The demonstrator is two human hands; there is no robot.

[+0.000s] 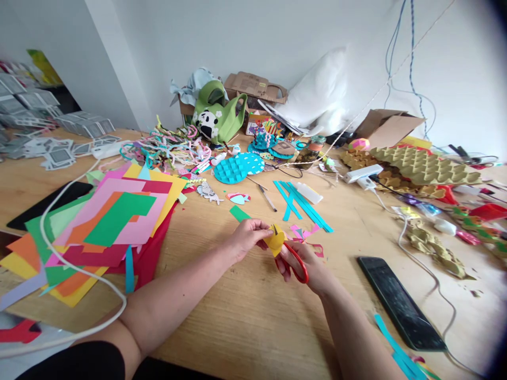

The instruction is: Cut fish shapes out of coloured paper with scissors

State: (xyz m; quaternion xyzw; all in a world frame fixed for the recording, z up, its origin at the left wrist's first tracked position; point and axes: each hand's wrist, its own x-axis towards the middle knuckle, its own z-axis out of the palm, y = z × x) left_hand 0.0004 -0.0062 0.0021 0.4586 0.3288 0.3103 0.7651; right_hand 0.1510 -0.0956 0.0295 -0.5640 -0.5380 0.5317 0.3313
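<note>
Between my fingers and thumb, my left hand (250,236) pinches a small piece of yellow paper (275,240) above the middle of the table. My right hand (303,264) grips red-handled scissors (301,272), its fingers through the loops. The blades meet the yellow paper and are mostly hidden behind it. A green paper strip (239,213) lies just beyond my left hand. Pink paper scraps (301,232) are close behind my right hand. Farther back lie a fish-shaped paper cutout (238,198) and a pen (268,198).
Stacked coloured paper (130,211) covers the left side, crossed by a white cable (79,256). Blue strips (312,208) and a white glue bottle (308,192) lie ahead. A phone (400,301) sits at right, near egg cartons (423,163). A green bag (222,113) stands at the back.
</note>
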